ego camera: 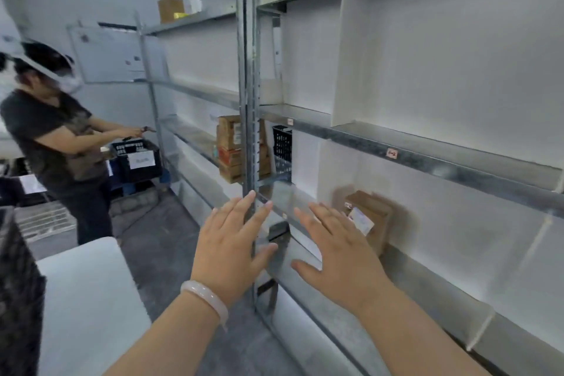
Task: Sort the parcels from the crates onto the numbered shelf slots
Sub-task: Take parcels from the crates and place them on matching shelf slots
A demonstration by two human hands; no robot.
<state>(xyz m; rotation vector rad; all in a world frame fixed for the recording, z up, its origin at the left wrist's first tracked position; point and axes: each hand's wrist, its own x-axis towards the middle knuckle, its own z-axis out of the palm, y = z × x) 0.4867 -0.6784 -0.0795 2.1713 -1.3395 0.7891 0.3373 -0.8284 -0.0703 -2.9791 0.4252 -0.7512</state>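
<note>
- The left hand and right hand were spread open, empty.
- Just right of them, a brown parcel bore a blurred white label.
- The slot tag was unreadable.

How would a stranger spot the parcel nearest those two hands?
Find the metal shelf rack on the right and go down to its low shelf. Just beyond the right hand sits a small brown cardboard parcel. Unlike the taller stacked cartons farther left, it stands alone and bears a white label.
</note>
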